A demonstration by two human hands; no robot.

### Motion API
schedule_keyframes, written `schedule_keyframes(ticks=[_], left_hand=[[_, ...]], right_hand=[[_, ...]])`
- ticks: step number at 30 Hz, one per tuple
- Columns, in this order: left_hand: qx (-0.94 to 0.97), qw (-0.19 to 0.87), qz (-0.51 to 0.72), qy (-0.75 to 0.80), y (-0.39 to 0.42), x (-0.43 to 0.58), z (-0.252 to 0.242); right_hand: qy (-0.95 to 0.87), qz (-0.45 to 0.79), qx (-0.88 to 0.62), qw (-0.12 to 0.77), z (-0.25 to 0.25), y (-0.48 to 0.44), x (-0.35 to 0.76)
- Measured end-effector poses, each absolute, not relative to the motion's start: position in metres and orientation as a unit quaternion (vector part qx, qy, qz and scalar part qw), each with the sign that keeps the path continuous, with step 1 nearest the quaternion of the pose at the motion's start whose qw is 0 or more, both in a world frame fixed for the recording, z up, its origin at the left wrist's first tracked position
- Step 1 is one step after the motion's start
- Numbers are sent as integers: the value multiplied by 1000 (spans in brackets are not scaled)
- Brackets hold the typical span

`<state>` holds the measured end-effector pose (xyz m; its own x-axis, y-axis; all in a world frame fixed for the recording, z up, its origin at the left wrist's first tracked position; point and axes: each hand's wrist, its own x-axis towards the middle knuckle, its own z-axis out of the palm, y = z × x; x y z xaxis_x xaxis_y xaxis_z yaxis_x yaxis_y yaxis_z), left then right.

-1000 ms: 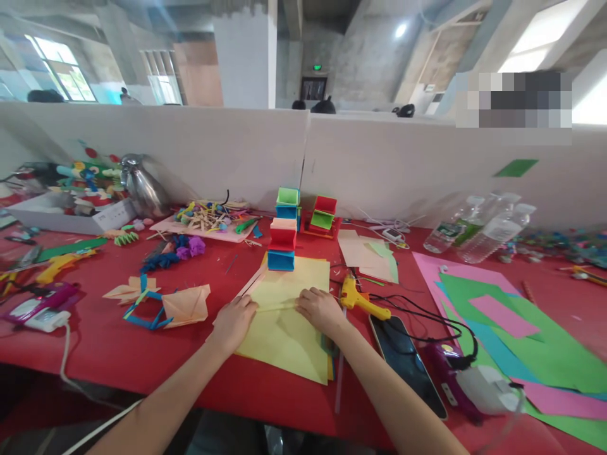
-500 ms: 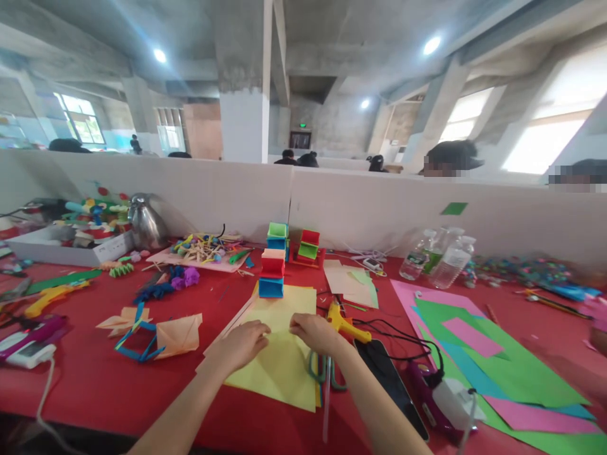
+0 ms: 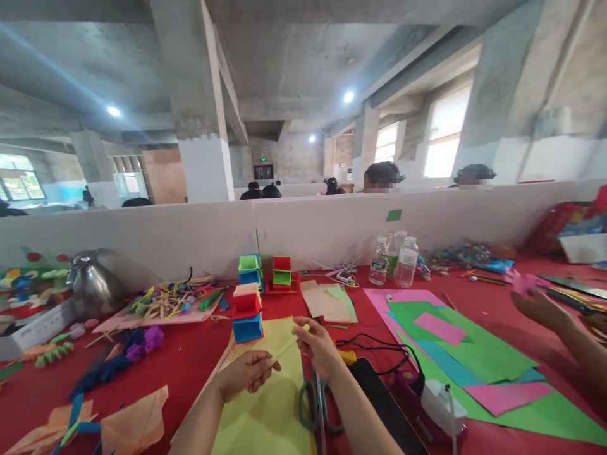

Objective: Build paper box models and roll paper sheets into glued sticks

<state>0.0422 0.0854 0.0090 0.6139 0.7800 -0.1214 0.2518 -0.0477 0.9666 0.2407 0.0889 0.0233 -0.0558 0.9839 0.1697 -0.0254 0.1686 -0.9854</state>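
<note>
A thin pale yellow strip [image 3: 285, 351], seemingly paper, stretches between my hands above the yellow paper sheets [image 3: 265, 411]. My left hand [image 3: 249, 374] is closed on its lower end. My right hand [image 3: 317, 346] pinches the upper end between thumb and fingers. Scissors with green handles [image 3: 308, 407] lie beside the sheets under my right forearm, along with a clear stick. The yellow glue gun [image 3: 348, 357] is mostly hidden behind my right wrist. Beyond the sheets, folded paper boxes [image 3: 247, 327] in blue, red and peach stand stacked.
A black phone [image 3: 382, 404] and a white plug adapter [image 3: 443, 404] with cables lie right of my arm. Coloured sheets [image 3: 493, 360] spread farther right, near another person's hand [image 3: 540, 309]. Plastic bottles [image 3: 406, 262] and a steel jug [image 3: 93, 284] stand by the white partition [image 3: 313, 221].
My hands have risen from the yellow sheets, and a thin strip now shows between them. The view has swung right and tilted up. Another person's hand has come into view at right.
</note>
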Motion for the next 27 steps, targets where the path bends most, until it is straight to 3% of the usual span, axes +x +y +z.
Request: schedule_keyframes(ticks=[9,13,16,22,27], left_hand=[[571,666,352,327,88,73,-26],[546,705,330,312,81,77,-30],[558,678,326,350,74,78,-29],[663,518,390,376,62,79,-27],[599,590,385,380,63,79,-29]], right_hand=[[-466,572,-380,558,13,109,224],[-462,584,-376,551,8,104,224],[-464,578,-384,551,8,98,225],[-459,562,-392,565,8,93,221],[-476,575,-369,553,13,88,218]])
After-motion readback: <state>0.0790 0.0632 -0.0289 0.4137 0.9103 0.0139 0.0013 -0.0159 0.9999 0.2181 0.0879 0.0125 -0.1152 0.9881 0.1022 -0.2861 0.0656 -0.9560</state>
